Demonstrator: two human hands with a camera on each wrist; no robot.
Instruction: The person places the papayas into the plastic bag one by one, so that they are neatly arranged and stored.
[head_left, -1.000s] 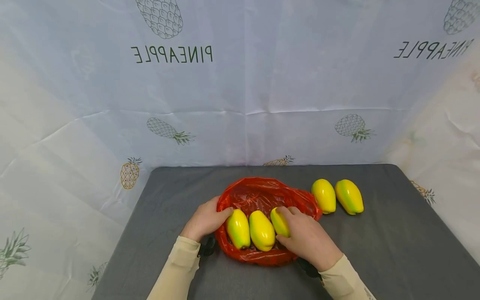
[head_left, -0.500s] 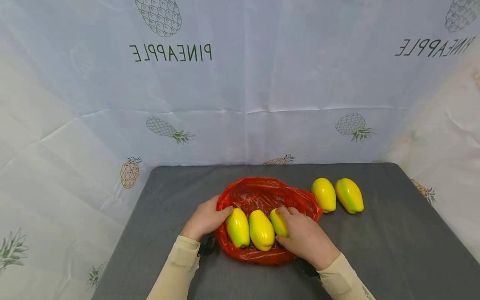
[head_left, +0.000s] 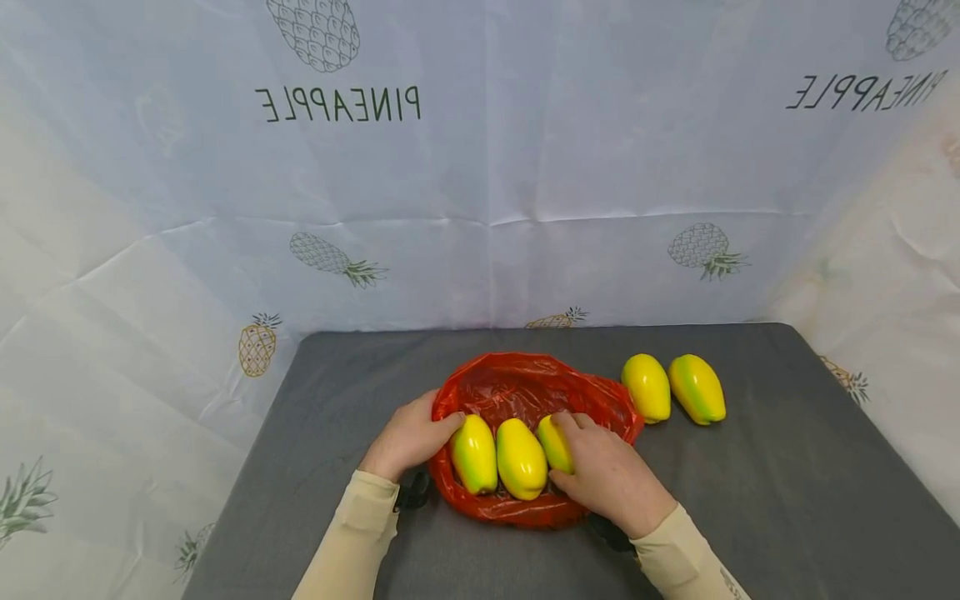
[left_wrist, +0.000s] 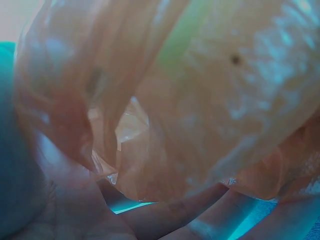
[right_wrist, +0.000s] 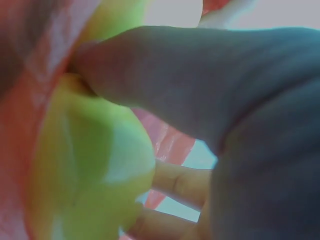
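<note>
Grip of the right hand (head_left: 611, 479) curls partway, thumb and fingers holding the rightmost papaya-like fruit (head_left: 555, 447) inside a red plastic bag (head_left: 517, 379). At left, the left hand (head_left: 408, 440) holds the bag's rim, thumb hooked over it, fingers outside. The left fruit (head_left: 474, 456) and middle fruit (head_left: 521, 462) lie in a row with the held one. Hands, bag and fruit have scarcely moved in the past second, suggesting a steady hold with the rightmost piece not yet released. Gray tabletop (head_left: 360, 375) runs to its left edge, leaving room there; the bag sits nearer its back edge. Two loose yellow fruits (head_left: 646, 389) (head_left: 698, 389) rest toward the back right corner, limiting space beside the bag. Beyond hangs a pineapple-print cloth (head_left: 480, 167).
</note>
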